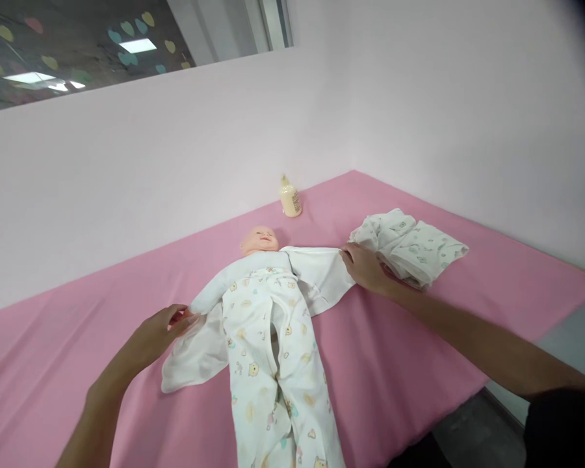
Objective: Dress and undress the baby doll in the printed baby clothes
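Note:
A baby doll (261, 239) lies face up with a white baby shirt (322, 272) around its upper body. Printed baby trousers (253, 338) cover it from the chest downward, with bear figures and an open slit at the crotch. My left hand (160, 330) is closed at the end of the shirt's left-side sleeve; the doll's hand there is mostly hidden by my fingers. On the other side, my right hand (365, 266) pinches the top outer edge of the shirt, which is stretched out flat toward the right.
Beside my right hand lies a folded printed cloth (419, 247). A cream pump bottle (291, 198) stands behind the doll, near the wall (199, 162). Pink sheeting (394, 364) covers the table, whose front edge shows at lower right. Above the wall is a window (88, 45).

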Demonstrator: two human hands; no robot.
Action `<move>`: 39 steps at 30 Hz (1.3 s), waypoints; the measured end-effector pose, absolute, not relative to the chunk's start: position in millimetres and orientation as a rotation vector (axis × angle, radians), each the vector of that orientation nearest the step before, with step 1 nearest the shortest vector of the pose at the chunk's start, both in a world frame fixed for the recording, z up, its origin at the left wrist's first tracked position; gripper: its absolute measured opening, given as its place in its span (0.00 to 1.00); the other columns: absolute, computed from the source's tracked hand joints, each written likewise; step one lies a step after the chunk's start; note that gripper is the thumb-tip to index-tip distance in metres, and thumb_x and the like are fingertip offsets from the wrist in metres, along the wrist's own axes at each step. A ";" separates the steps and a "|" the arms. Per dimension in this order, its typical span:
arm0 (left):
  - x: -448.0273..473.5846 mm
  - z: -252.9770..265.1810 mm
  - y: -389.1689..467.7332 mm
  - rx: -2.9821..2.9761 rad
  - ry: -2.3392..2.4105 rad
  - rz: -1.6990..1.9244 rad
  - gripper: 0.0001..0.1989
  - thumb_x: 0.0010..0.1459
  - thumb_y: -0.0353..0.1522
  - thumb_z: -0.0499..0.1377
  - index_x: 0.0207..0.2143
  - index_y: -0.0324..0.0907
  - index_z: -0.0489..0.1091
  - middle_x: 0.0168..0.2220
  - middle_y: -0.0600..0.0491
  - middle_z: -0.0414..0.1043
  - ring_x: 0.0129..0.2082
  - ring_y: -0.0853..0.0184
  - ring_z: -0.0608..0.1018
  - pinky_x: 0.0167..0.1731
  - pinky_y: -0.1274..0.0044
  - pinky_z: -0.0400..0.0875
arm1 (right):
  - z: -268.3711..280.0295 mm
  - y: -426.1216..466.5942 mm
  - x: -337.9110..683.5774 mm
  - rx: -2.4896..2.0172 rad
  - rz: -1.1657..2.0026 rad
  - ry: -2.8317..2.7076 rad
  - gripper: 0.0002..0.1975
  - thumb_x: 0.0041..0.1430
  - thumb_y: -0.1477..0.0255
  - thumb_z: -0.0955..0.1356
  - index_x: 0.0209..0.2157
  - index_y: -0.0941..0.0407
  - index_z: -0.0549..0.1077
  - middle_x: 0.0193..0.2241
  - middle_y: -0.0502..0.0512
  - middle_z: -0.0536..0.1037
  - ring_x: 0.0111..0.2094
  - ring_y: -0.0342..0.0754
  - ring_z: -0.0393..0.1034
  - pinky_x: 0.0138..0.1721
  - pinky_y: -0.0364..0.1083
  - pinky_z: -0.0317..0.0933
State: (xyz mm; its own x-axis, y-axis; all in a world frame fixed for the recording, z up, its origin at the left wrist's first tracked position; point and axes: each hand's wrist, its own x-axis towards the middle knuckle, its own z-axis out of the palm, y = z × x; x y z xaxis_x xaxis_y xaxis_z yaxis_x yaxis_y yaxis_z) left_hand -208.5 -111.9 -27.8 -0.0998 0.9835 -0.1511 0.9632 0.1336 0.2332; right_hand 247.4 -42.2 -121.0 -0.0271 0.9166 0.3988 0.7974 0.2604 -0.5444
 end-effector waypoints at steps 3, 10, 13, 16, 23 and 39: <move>-186.1 -16.2 -109.3 1.981 2.144 0.152 0.28 0.62 0.54 0.49 0.52 0.43 0.69 0.53 0.45 0.72 0.51 0.52 0.74 0.46 0.65 0.72 | -118.2 -40.9 243.5 -1.543 0.294 -1.699 0.11 0.67 0.72 0.59 0.33 0.56 0.69 0.32 0.56 0.77 0.34 0.51 0.69 0.37 0.47 0.55; -65.1 2.1 -74.1 2.555 1.800 0.232 0.23 0.68 0.44 0.45 0.58 0.43 0.66 0.59 0.49 0.69 0.60 0.57 0.69 0.59 0.65 0.63 | -98.8 -33.6 231.7 -1.480 0.538 -1.354 0.09 0.64 0.66 0.61 0.33 0.55 0.67 0.32 0.55 0.76 0.35 0.51 0.69 0.37 0.48 0.58; -19.1 -4.0 -52.8 2.705 1.580 0.068 0.19 0.70 0.36 0.44 0.53 0.42 0.69 0.57 0.48 0.71 0.58 0.58 0.71 0.56 0.67 0.66 | -88.8 -32.0 227.3 -1.436 0.606 -1.263 0.10 0.64 0.64 0.61 0.34 0.55 0.68 0.32 0.54 0.76 0.35 0.51 0.69 0.36 0.47 0.59; 8.7 -11.6 -37.7 2.764 1.534 -0.218 0.15 0.66 0.28 0.46 0.43 0.38 0.72 0.48 0.43 0.75 0.50 0.58 0.77 0.49 0.70 0.70 | -81.5 -31.9 224.8 -1.388 0.623 -1.231 0.11 0.64 0.62 0.61 0.34 0.54 0.69 0.31 0.53 0.75 0.33 0.50 0.68 0.35 0.47 0.59; 25.6 -17.0 -34.5 2.746 1.642 -0.404 0.14 0.61 0.26 0.50 0.47 0.35 0.70 0.50 0.41 0.74 0.53 0.55 0.76 0.51 0.69 0.69 | -74.9 -32.5 237.1 -1.361 0.577 -1.250 0.14 0.63 0.60 0.63 0.35 0.55 0.71 0.32 0.54 0.75 0.34 0.50 0.67 0.39 0.49 0.60; 29.7 -20.2 -25.6 2.721 1.588 -0.485 0.14 0.59 0.26 0.55 0.47 0.36 0.72 0.52 0.40 0.73 0.54 0.55 0.75 0.51 0.69 0.71 | -100.1 -32.2 266.5 -1.873 0.581 -1.805 0.20 0.60 0.55 0.64 0.23 0.55 0.67 0.24 0.54 0.73 0.31 0.51 0.68 0.32 0.47 0.55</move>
State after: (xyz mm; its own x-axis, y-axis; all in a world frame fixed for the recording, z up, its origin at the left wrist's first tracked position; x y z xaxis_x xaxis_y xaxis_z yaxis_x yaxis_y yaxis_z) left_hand 29.7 -25.6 -20.2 0.4578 0.8569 -0.2367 0.8428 -0.5031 -0.1911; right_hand 266.5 -32.2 -100.1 0.0440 0.9988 0.0209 0.7988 -0.0226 -0.6011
